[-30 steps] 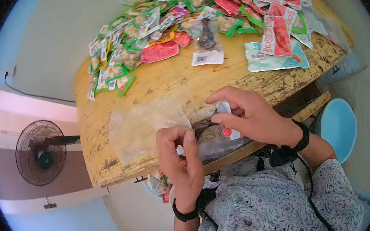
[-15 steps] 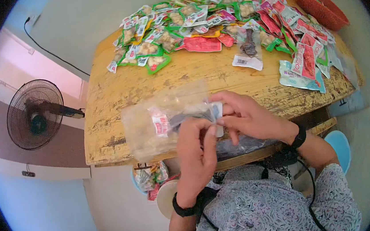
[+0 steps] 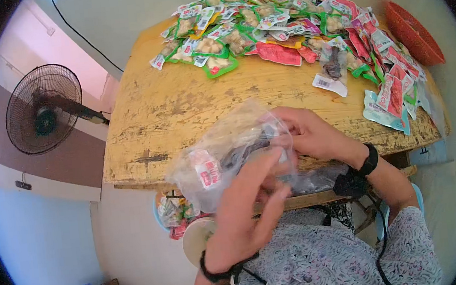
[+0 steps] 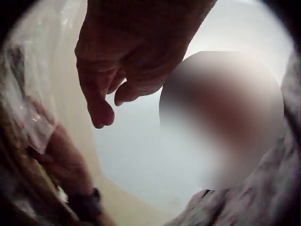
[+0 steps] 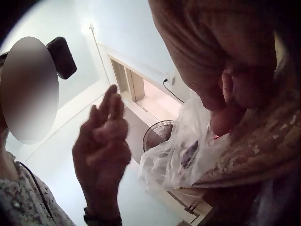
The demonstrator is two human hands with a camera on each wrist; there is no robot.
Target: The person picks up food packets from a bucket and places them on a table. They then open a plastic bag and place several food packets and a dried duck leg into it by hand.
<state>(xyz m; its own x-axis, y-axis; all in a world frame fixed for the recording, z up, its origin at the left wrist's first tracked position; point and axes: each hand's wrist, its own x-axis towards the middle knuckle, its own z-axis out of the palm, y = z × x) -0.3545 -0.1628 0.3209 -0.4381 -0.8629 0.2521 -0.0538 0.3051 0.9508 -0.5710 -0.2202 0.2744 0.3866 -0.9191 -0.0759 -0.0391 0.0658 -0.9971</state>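
At the bench point(image 3: 180, 106) edge, the right hand point(image 3: 315, 134) is pinching the clear bag point(image 3: 214, 138), the left hand point(image 3: 243, 212) hovering loose-fingered; that plastic's looking light, limp, slippery, probably favouring a rim hold.

Clear bag point(image 3: 225, 137), 1 pc.: flat on counter point(image 3: 164, 110) 1 sec. ago, now bulged up, lower edge dipping past front edge in head view; dark pkt. point(image 3: 237, 155), beyond bag's R edge 1 sec. ago, now seen thru film, red-&-white label point(image 3: 207, 172) showing. L grip point(image 3: 243, 212): pinching at bag's R end ½ sec. ago, now off it, thumb & fingers parted. Head view: swung round since, red basket point(image 3: 414, 34), cut off at top 1 sec. ago, now in full at R.
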